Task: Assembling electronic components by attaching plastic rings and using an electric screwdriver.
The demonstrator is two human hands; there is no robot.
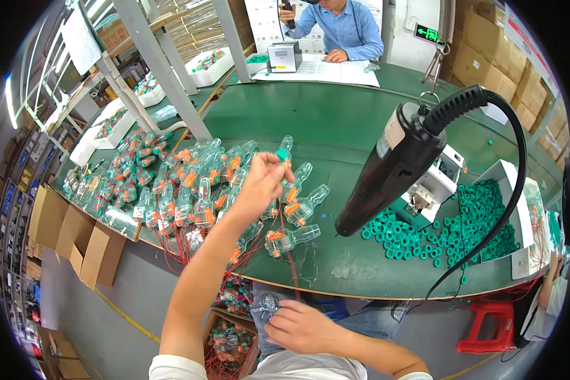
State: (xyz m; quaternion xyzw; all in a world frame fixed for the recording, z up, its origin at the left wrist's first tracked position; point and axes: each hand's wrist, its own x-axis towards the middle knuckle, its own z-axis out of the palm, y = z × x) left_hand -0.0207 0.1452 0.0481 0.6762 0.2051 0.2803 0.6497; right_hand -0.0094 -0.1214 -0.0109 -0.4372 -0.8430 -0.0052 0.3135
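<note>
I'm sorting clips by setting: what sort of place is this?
Most likely a factory assembly workshop: a long, green workbench holds many clear, bottle-shaped plastic parts with orange inserts, and a black, tapered, corded tool hangs above it.

The left hand (264,180) holds a green piece (283,154). The right hand (304,327) is above the lap (368,323). A black tool (392,168) hangs at right.
</note>
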